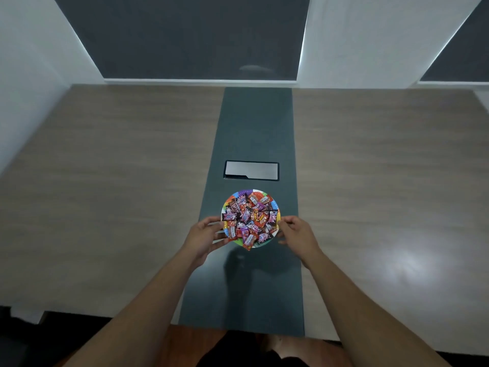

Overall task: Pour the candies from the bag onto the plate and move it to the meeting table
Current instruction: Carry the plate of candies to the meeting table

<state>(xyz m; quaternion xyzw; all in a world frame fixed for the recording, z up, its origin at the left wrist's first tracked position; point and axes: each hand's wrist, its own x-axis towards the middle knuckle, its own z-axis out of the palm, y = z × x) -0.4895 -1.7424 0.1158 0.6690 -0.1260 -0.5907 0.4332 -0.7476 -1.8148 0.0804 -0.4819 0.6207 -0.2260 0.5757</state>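
Colourful candies point(248, 218) fill the plate point(229, 201), which sits in the middle of the frame on the dark strip of the worktop point(105, 160), just below a shiny hatch point(251, 170). My left hand point(205, 235) pinches the plate's left rim, and my right hand point(296, 231) curls at the right rim, fingers half closed. I cannot tell if the plate rests fully down. I think this is the last step: setting it down. Next I should let go slowly.
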